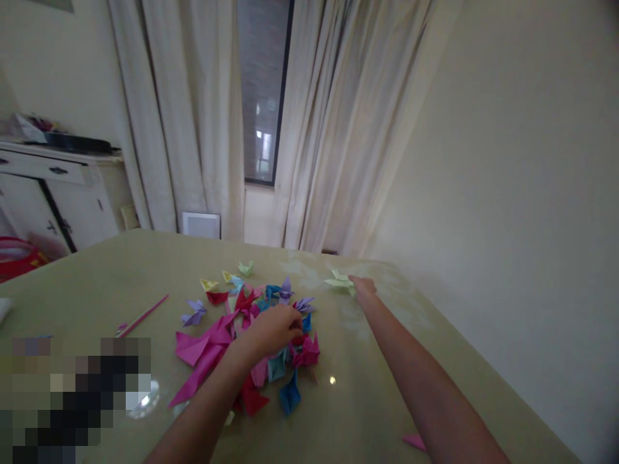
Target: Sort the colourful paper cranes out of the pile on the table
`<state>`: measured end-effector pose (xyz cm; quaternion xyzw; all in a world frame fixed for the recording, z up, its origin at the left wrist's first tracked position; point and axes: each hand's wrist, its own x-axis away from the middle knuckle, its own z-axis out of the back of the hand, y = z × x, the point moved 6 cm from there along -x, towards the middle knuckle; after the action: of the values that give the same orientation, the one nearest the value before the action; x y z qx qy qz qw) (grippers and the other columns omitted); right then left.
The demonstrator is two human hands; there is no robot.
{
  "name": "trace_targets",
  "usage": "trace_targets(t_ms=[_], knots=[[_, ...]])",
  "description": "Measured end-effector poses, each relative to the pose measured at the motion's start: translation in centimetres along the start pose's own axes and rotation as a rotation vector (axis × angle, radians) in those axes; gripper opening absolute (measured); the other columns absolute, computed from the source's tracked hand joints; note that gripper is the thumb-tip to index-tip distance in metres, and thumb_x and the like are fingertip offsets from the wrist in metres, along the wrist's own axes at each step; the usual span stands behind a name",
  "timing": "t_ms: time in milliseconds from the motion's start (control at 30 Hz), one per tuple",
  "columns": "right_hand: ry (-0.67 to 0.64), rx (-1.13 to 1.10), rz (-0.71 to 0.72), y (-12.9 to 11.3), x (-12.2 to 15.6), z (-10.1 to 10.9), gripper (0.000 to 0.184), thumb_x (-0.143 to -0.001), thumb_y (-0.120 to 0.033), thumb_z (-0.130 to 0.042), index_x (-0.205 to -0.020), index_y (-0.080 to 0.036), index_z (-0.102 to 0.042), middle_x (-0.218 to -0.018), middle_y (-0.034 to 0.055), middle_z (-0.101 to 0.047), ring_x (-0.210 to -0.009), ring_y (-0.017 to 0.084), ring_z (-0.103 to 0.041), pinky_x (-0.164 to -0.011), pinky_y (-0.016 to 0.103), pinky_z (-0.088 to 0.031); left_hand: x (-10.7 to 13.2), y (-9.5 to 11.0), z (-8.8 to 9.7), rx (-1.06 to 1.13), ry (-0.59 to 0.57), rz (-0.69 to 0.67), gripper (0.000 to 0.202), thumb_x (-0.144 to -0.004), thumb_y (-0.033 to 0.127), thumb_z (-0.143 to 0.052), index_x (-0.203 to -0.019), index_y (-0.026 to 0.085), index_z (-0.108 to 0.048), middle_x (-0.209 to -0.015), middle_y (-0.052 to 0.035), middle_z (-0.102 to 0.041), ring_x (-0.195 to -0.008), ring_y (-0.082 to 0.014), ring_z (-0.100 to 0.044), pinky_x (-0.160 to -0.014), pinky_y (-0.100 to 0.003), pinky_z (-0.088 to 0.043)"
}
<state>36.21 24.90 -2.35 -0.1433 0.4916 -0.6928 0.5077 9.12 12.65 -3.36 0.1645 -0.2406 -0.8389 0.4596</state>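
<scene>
Folded paper cranes in many colours lie heaped on the table [372, 393]. My left hand [279, 324] is over the right part of this heap, its fingers curled down among the pieces; what they grip, if anything, is hidden. A magenta crane [307, 351] and a blue crane [290, 394] lie close by it. Left of that wrist spreads a large magenta paper crane [206, 345]. Farther out on the right, my right hand [365, 285] has its fingers closed at the edge of a pale green paper crane [341, 280].
A pink stick [142, 316] and a lilac crane [194, 312] lie left of the heap. Near my right forearm is a pink paper piece [414, 441]. A wall [522, 193] borders the table's right side; curtains [193, 116] hang behind. A blurred patch covers the lower left.
</scene>
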Motion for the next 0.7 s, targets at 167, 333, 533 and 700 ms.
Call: trace_targets(t_ms=[167, 333, 533, 700], knots=[[0.006, -0.009, -0.102, 0.9, 1.8, 1.3, 0.039, -0.098, -0.031, -0.073, -0.133, -0.017, -0.066, -0.146, 0.0165, -0.058, -0.126, 0.029, -0.064, -0.106, 0.047, -0.055, 0.0, 2.3, -2.5, 0.064, -0.148, -0.093, 0.019, -0.085, 0.032, -0.072, -0.097, 0.023, -0.085, -0.087, -0.0036, -0.082, -0.076, -0.0196, -0.071, -0.066, -0.026, -0.046], [-0.119, -0.109, 0.104, -1.6, 7.3, 4.8, 0.038, -0.088, -0.034, -0.075, -0.124, -0.023, -0.071, -0.143, 0.011, -0.058, -0.132, 0.027, -0.06, -0.113, 0.041, -0.049, -0.3, 2.2, -3.7, 0.018, -0.149, -0.079, 0.018, -0.074, 0.018, -0.075, -0.088, 0.022, -0.085, -0.087, -0.0064, -0.08, -0.085, -0.0243, -0.071, -0.073, -0.029, -0.047], [-0.381, -0.092, 0.451, -6.8, 13.6, 8.3, 0.025, -0.098, -0.043, -0.064, -0.115, -0.026, -0.072, -0.119, 0.0072, -0.073, -0.114, 0.025, -0.067, -0.093, 0.039, -0.053, -0.3, 2.4, -1.0, 0.072, -0.034, -0.07, 0.023, -0.086, 0.016, -0.064, -0.094, 0.021, -0.084, -0.093, -0.0049, -0.081, -0.089, -0.0207, -0.072, -0.079, -0.027, -0.049], [-0.621, -0.083, 0.377, -7.4, 14.2, 7.2, 0.019, -0.099, -0.037, -0.066, -0.098, -0.021, -0.076, -0.088, 0.0031, -0.077, -0.082, 0.019, -0.071, -0.069, 0.03, -0.049, 0.9, 5.6, 2.1, 0.258, 0.181, -0.186, 0.023, -0.097, 0.025, -0.063, -0.103, 0.024, -0.084, -0.082, -0.0012, -0.081, -0.072, -0.0157, -0.071, -0.068, -0.023, -0.049]])
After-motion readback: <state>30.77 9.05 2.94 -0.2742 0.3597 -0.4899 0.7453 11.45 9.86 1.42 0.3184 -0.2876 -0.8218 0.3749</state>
